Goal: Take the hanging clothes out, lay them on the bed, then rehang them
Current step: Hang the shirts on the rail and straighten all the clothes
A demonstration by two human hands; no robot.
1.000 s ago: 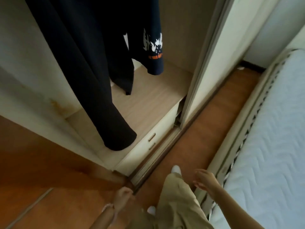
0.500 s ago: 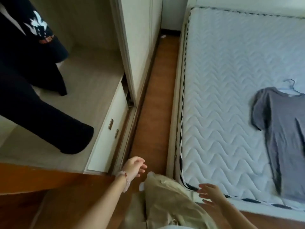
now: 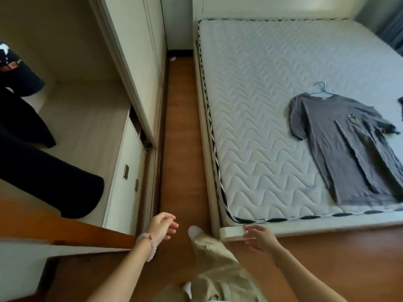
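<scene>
Both my hands are empty. My left hand [image 3: 161, 227] hangs low over the floor [image 3: 181, 131] in the aisle between wardrobe and bed, fingers loosely curled, nothing gripped; a pale bead bracelet [image 3: 148, 247] sits on its wrist. My right hand [image 3: 259, 237] is held forward near the corner of the bed frame [image 3: 231, 231], palm down, fingers spread and relaxed, holding nothing; I cannot tell whether its fingertips touch the frame.

Location of the task items:
1. One grey T-shirt [image 3: 349, 147] lies flat on the mattress [image 3: 250, 105], toward the right side, on its pale hanger [image 3: 322, 89], hook pointing toward the head of the bed.
2. A sliver of another dark item [image 3: 400, 105] shows at the right edge of the view; it is too cropped to identify.
3. Dark garments [image 3: 32, 153] hang inside the open wardrobe [image 3: 91, 110] at left, their lower ends near the wardrobe base.

Step in hand, as I judge it: removal and laying-out is partly done. At least one garment is on the bed, others remain hanging.

Next move, as I judge it: face the wardrobe, raise a hand to the rail above the view, lift a hanger hook clear, carry the garment across the aisle and lay it flat on free mattress beside the grey T-shirt without overlap.
</scene>
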